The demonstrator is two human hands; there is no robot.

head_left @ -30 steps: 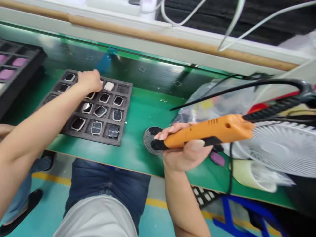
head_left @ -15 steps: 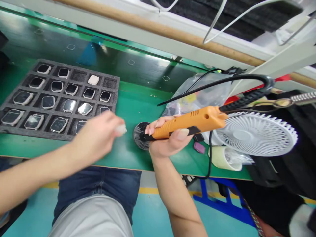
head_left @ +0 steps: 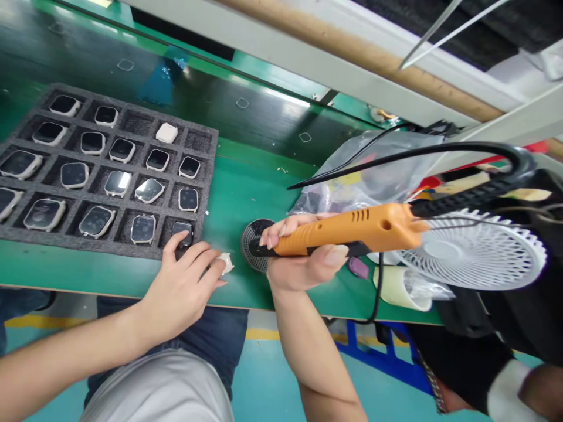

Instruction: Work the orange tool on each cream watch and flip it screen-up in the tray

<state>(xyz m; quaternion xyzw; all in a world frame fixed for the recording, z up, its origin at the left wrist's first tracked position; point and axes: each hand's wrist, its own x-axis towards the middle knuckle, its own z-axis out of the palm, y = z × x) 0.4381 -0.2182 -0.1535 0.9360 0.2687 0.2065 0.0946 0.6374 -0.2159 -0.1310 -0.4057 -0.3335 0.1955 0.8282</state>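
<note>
My left hand [head_left: 183, 282] rests on the green bench near its front edge, fingers closed on a small white watch case [head_left: 226, 262] held against the mat. My right hand [head_left: 303, 258] is wrapped round an orange electric screwdriver [head_left: 347, 230], held level with its black tip pointing left over a round black perforated pad [head_left: 254, 246]. The case lies just left of that pad. A dark foam tray [head_left: 108, 170] with several watch cases in its pockets lies to the left; one white case [head_left: 166, 132] sits face down in its back row.
A black cable [head_left: 422, 153] loops from the screwdriver over a clear plastic bag [head_left: 373, 170]. A white fan [head_left: 477, 249] lies on the right beside a roll of tape [head_left: 402, 287]. A wood-edged rail [head_left: 352, 53] runs along the back. Blue stool legs [head_left: 378, 351] stand below.
My left hand left the tray's back row, carried a white case right and toward me, and set it down beside the round pad. The view shifted left; the screwdriver stayed in place.
</note>
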